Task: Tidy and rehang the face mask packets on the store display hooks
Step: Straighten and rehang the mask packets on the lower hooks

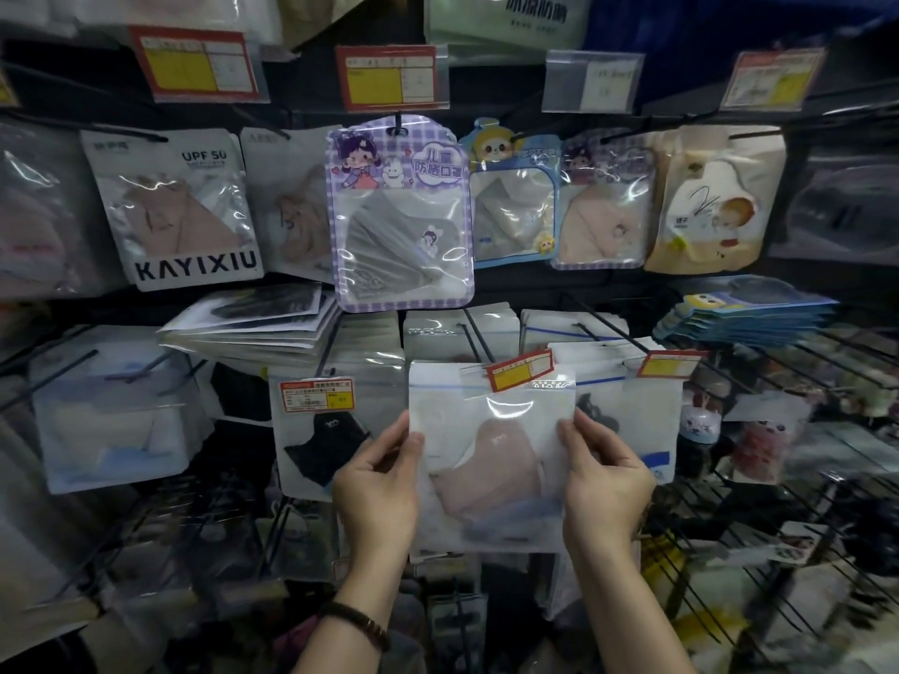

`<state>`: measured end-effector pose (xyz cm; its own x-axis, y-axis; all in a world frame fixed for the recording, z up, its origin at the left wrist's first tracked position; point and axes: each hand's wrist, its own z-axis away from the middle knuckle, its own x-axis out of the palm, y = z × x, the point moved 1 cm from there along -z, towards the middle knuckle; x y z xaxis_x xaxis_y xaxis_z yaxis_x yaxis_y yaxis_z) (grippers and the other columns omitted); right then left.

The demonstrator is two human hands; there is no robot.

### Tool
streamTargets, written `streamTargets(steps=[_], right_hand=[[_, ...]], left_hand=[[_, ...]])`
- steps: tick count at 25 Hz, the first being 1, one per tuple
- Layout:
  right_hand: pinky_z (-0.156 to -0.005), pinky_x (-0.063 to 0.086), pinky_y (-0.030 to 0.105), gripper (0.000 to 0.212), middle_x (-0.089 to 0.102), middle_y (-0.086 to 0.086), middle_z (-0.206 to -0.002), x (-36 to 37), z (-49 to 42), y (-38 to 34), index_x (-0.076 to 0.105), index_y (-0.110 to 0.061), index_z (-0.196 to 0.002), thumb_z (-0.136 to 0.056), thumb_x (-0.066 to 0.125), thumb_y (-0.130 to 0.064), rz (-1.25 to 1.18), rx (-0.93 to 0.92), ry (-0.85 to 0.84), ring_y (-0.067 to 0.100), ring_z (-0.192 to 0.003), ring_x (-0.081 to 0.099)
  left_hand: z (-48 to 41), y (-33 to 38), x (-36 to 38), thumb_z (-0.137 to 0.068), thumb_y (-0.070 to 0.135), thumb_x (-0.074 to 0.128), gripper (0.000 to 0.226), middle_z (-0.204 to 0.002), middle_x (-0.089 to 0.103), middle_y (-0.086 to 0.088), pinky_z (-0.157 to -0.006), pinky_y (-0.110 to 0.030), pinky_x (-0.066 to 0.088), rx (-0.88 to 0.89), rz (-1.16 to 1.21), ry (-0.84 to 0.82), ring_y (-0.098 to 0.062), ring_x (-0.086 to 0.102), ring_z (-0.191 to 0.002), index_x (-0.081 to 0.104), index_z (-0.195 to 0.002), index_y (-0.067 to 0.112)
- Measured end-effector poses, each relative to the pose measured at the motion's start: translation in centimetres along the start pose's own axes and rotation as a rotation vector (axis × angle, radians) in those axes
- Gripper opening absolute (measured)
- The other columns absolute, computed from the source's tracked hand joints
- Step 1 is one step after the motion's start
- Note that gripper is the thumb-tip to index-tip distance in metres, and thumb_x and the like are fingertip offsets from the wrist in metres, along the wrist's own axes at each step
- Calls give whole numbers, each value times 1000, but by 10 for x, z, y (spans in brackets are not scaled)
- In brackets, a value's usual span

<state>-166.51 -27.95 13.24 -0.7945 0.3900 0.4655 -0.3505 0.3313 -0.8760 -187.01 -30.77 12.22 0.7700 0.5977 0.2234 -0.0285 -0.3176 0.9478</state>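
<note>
Right now both hands hold one frosted packet (491,459) with a pink mask inside, low in the middle of the display; the left hand (377,484) pinches its left edge, thumb on the front and fingers behind; the right hand (608,484) pinches the right edge the same way. The packet is upright and faces the person; its top edge sits just behind a red and yellow price tag (520,369) at the tip of a lower hook, though whether the packet is on that hook I cannot tell. Just to its left hangs a packet with a black mask (316,430); more frosted packets hang behind it. Above, on the upper row, a purple checked packet (401,211) with a grey mask hangs from its hook, and well to the left of it hangs a white packet marked KAYIXIU (180,211). A stack of blue packets (744,313) lies flat at the right; a dark beaded bracelet (360,625) circles the left wrist.
</note>
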Motion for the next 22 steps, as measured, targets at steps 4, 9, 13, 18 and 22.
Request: streamTargets(steps=[4, 9, 13, 18, 22], right_hand=[[-80, 61, 14, 26, 84, -6, -101, 4, -11, -3, 83, -18, -116, -91, 85, -10, 37, -45, -14, 4, -95, 79], [-80, 61, 12, 23, 82, -19, -91, 5, -13, 3, 83, -18, -113, -92, 84, -8, 132, -52, -10, -4, -89, 78], [-75, 57, 7, 22, 81, -24, -87, 8, -13, 5, 83, -19, -113, -93, 84, -10, 181, -83, -8, -7, -88, 76], [-79, 59, 9, 20, 82, -14, -92, 8, -14, 7, 84, -18, -113, -93, 84, -15, 230, -106, 20, -8, -90, 75], [-93, 63, 26, 19, 82, -12, -98, 10, -16, 10, 84, -22, -112, -94, 84, -20, 319, -83, 29, -4, -91, 75]], left_hand=[[-1, 1, 8, -91, 19, 85, 30, -107, 82, 14, -88, -25, 62, 33, -38, 10, 0, 77, -96, 78, -108, 43], [2, -13, 5, -89, 22, 86, 27, -100, 82, 17, -89, -35, 66, -16, -108, 45, 2, 77, -89, 82, -112, 36], [-2, -9, 7, -90, 21, 86, 27, -102, 81, 18, -90, -33, 66, 6, -111, 38, 5, 75, -92, 81, -112, 35], [-2, -14, 4, -90, 20, 85, 27, -104, 81, 16, -85, -24, 64, 39, -115, 31, 5, 75, -92, 81, -112, 35], [-5, -15, 4, -91, 21, 85, 27, -101, 81, 19, -80, -18, 62, 41, -144, 12, 8, 74, -89, 82, -116, 30]])
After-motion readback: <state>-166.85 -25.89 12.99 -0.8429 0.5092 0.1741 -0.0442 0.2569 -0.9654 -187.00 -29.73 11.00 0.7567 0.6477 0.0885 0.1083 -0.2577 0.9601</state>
